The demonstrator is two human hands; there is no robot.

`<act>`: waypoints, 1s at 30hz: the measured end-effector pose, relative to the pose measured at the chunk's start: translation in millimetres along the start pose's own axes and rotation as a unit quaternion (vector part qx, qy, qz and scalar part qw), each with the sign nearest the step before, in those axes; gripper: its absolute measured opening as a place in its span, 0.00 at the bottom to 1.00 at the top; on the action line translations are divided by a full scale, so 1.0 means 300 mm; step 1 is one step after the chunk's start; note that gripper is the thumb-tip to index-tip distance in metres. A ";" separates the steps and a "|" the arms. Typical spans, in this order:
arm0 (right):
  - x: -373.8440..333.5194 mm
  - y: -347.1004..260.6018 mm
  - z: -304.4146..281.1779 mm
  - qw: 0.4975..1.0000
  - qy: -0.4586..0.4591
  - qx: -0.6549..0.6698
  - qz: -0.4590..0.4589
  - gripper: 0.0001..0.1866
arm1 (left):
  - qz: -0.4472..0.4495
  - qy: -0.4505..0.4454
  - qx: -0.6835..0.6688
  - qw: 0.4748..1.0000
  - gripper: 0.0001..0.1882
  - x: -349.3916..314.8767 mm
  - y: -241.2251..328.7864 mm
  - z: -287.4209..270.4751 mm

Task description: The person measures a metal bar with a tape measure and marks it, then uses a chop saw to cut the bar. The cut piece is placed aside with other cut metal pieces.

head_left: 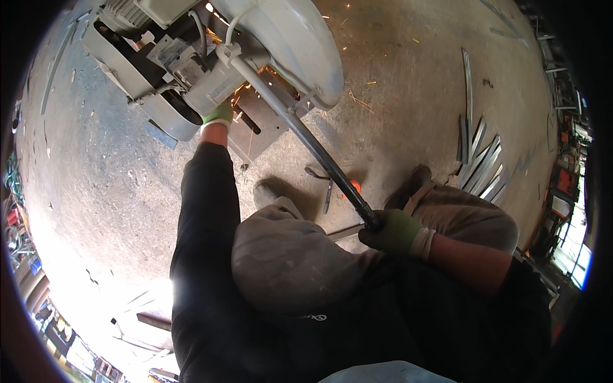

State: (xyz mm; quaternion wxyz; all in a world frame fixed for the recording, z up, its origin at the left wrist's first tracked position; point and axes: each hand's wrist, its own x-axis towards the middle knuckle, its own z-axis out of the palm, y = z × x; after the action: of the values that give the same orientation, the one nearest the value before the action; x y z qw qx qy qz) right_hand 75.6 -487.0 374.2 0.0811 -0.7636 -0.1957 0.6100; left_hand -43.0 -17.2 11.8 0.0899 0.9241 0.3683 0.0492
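A large grey cut-off saw [211, 83] stands on the floor in front of me, with a rounded guard [306, 45] over its wheel. Its long bar handle [319, 153] slants down toward me. My right hand [397, 231], in a green glove, is wrapped round the handle's black end. Under the saw's body reaches my left hand [220, 115], gloved in green too; its fingers are hidden by the machine, so what it touches cannot be seen. Orange sparks [239, 101] fly close to it, above the slotted base plate [271, 131].
Several metal strips [482, 163] lie in a fanned pile on the concrete at right. Between my feet are a thin dark tool [328, 195] and an orange round object [355, 187]. A long strip [59, 64] lies far left. Cluttered shelving [565, 182] lines the right edge.
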 end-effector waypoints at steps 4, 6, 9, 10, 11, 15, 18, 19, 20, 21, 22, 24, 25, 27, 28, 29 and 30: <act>0.000 -0.009 -0.001 1.000 0.012 -0.015 -0.004 0.19 | -0.020 0.026 -0.046 0.998 0.28 -0.001 -0.005 0.004; 0.000 -0.013 -0.003 1.000 0.006 -0.027 0.001 0.19 | -0.040 -0.006 -0.028 0.999 0.28 0.002 -0.004 -0.002; -0.002 -0.016 -0.009 0.999 -0.011 -0.045 0.016 0.20 | -0.064 -0.061 -0.012 0.996 0.28 0.005 0.003 -0.016; -0.003 -0.015 -0.011 0.999 -0.009 -0.049 0.013 0.20 | -0.064 -0.050 -0.010 0.997 0.28 0.005 0.008 -0.022; -0.003 -0.016 -0.012 0.998 -0.010 -0.051 0.016 0.20 | -0.082 -0.078 -0.017 0.993 0.29 0.003 0.010 -0.026; 0.000 -0.011 -0.009 0.999 -0.004 -0.048 0.002 0.19 | -0.061 -0.053 -0.034 0.996 0.30 -0.008 0.023 -0.041; 0.005 -0.003 -0.005 0.999 -0.002 -0.045 -0.004 0.19 | -0.053 0.000 -0.082 0.995 0.30 -0.010 0.024 -0.044; 0.006 -0.001 -0.001 0.999 0.009 -0.045 -0.015 0.19 | -0.047 0.012 -0.071 0.996 0.30 -0.009 0.023 -0.044; 0.008 0.002 0.001 0.998 0.019 -0.046 -0.027 0.20 | -0.059 -0.009 -0.062 0.996 0.30 -0.006 0.020 -0.043; 0.008 0.005 0.001 0.999 0.017 -0.043 -0.029 0.20 | -0.045 -0.002 -0.055 0.997 0.30 -0.004 0.017 -0.042; 0.009 0.007 0.002 0.999 0.015 -0.040 -0.031 0.20 | -0.048 -0.027 -0.052 0.997 0.30 -0.001 0.013 -0.040; 0.012 0.010 0.003 0.998 0.015 -0.040 -0.036 0.20 | -0.052 -0.061 -0.039 0.996 0.30 0.002 0.006 -0.034; 0.013 0.011 0.003 0.998 0.016 -0.042 -0.039 0.19 | -0.052 -0.068 -0.030 0.996 0.30 0.002 0.004 -0.030; 0.015 0.012 0.005 0.998 0.017 -0.044 -0.043 0.19 | -0.041 -0.032 -0.032 0.998 0.30 0.000 0.001 -0.021; 0.016 0.012 0.005 0.998 0.018 -0.044 -0.044 0.19 | -0.029 0.011 -0.043 0.999 0.30 -0.003 0.001 -0.016; 0.016 0.014 0.005 0.998 0.019 -0.045 -0.045 0.19 | -0.034 0.017 -0.043 0.998 0.30 -0.003 0.001 -0.011; 0.017 0.014 0.005 0.998 0.019 -0.044 -0.048 0.19 | -0.012 0.065 -0.064 0.996 0.29 -0.004 0.001 -0.006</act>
State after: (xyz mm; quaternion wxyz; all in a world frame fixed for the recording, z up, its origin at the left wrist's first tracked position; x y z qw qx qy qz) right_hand 75.9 -488.9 367.6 0.0800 -0.7675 -0.2575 0.5816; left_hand -43.9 -17.9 13.6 0.1254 0.9069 0.3801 0.1317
